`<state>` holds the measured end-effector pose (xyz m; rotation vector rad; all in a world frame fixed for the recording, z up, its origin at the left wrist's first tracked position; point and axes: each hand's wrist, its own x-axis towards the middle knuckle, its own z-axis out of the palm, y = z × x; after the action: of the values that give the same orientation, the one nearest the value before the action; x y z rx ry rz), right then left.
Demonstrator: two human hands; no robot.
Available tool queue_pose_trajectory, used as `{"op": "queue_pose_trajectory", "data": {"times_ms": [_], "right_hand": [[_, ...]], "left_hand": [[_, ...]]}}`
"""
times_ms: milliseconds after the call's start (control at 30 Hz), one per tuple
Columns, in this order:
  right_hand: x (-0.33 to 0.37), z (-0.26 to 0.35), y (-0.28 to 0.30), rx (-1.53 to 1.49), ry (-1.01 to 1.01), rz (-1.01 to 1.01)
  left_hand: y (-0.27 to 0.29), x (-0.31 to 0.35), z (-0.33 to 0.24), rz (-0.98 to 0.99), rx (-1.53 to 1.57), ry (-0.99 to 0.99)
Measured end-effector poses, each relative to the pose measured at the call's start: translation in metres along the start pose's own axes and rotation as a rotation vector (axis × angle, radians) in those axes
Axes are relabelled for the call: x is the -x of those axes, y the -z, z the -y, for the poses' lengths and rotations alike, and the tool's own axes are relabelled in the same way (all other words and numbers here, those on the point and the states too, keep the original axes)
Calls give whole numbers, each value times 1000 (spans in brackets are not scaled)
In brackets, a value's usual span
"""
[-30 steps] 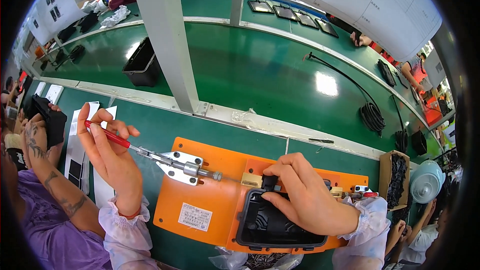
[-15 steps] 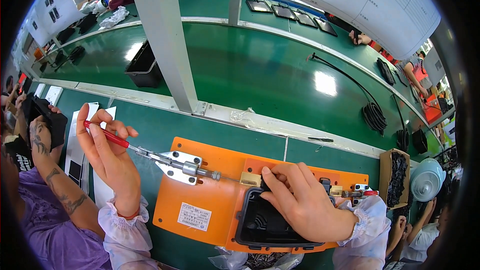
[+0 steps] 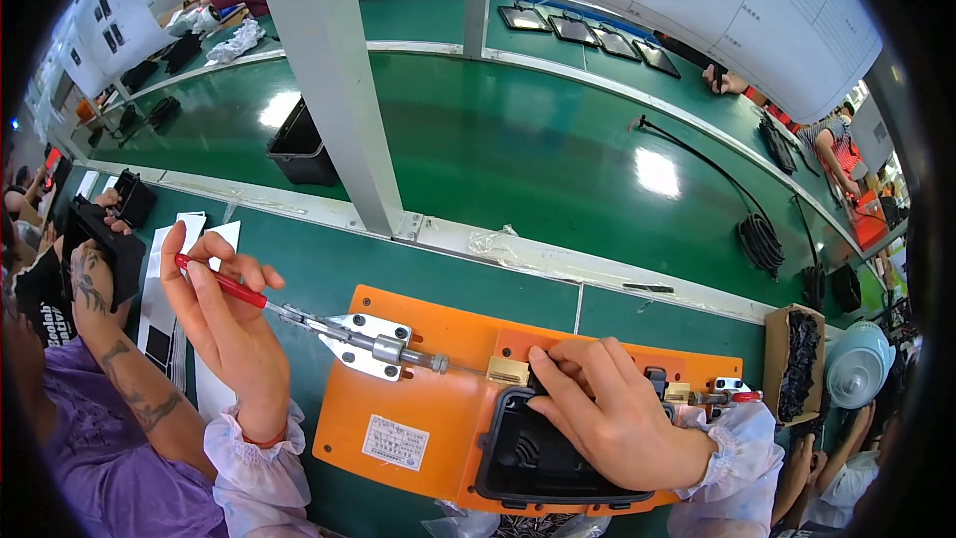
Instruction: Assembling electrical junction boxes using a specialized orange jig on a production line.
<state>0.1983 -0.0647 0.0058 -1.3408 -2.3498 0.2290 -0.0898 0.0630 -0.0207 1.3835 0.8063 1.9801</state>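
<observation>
An orange fixture plate [image 3: 344, 403] lies on the green bench. My left hand [image 3: 234, 329] has thumb and forefinger closed on the red handle [image 3: 231, 287] of a push-type toggle clamp [image 3: 383, 347], its other fingers loosely curled. The clamp's thin rod runs to a brass-coloured block [image 3: 508, 371]. Beside that block, an open black plastic housing [image 3: 513, 448] sits on the plate, its hollow facing up. My right hand [image 3: 622, 413] pinches the housing's far wall, thumb inside, and covers its right part. A second clamp [image 3: 712, 397] with a red tip stands at the plate's right end.
A carton of black parts [image 3: 797, 364] and a pale blue fan [image 3: 858, 364] stand right. Behind are a white rail [image 3: 478, 239], a metal post [image 3: 344, 90], a black bin [image 3: 299, 149] and a coiled cable [image 3: 762, 242]. A bag of screws [image 3: 538, 525] lies in front; a co-worker's tattooed arm [image 3: 129, 379] is left.
The whole view has shifted slightly, so things appear a little lower and farther right. Both hands keep their grip, and the clamp handle looks nearly unchanged.
</observation>
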Motion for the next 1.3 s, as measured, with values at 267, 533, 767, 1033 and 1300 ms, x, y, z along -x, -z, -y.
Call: {"op": "queue_pose_trajectory", "data": {"times_ms": [267,533,767,1033,1300], "right_hand": [[6,1,4,76,40,-73],[14,2,-2,293,224,-65],[8,-4,-5,196,233,-98],[-4,-9,9,-267,-128,-10],[-12,-10,15,-547,-299,100]], "left_hand": [[1,0,-1,-19,-15,12],[-4,1,-3,31,-48,-10],[4,3,-3,101,-146,-40],[-3,-1,4,27,9,-43],[7,-3,13,-109,-5,28]]}}
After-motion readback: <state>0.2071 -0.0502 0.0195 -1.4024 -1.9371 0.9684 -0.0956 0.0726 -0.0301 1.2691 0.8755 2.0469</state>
